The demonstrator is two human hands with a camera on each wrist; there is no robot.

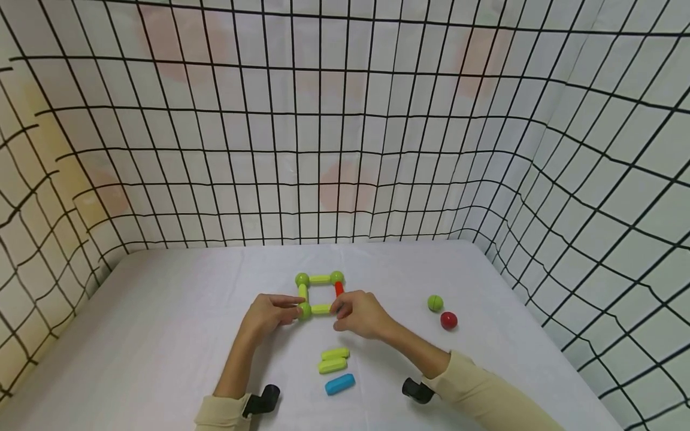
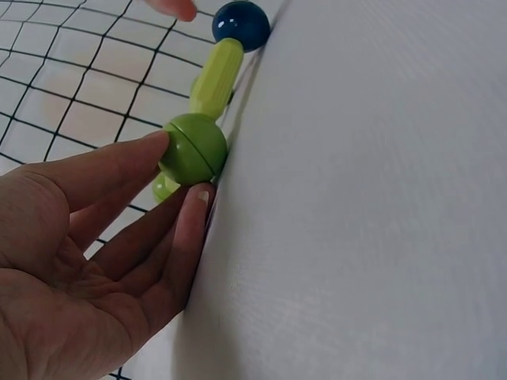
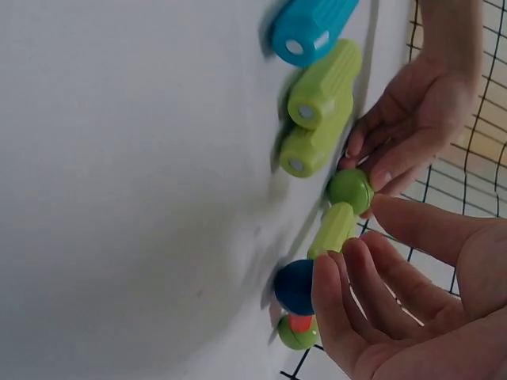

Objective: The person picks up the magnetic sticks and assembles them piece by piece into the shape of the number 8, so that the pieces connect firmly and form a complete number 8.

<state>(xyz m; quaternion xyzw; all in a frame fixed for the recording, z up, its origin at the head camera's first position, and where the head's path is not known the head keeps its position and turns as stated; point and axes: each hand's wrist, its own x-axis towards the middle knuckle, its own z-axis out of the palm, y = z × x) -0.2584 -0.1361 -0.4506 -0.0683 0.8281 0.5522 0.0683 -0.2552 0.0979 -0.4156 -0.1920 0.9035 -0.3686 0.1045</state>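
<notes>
On the white table lies a square frame of balls and magnetic sticks. Three yellow-green sticks [image 1: 320, 279] and a red stick [image 1: 339, 288] form its sides. Green balls [image 1: 302, 279] mark three corners, and a dark blue ball [image 3: 293, 287] sits at the near right one. My left hand [image 1: 265, 316] pinches the near left green ball [image 2: 193, 149] between thumb and fingers. Beside the blue ball is my right hand [image 1: 363, 314], thumb held apart from the fingers. Its fingertips overlap that ball in the right wrist view; the head view hides the ball behind the hand.
Nearer the body lie two loose yellow-green sticks [image 1: 332, 365] side by side and a blue stick [image 1: 339, 384]. To the right rest a loose green ball [image 1: 435, 303] and a red ball [image 1: 448, 320]. Black netting [image 1: 318, 149] stands around the table's back and sides.
</notes>
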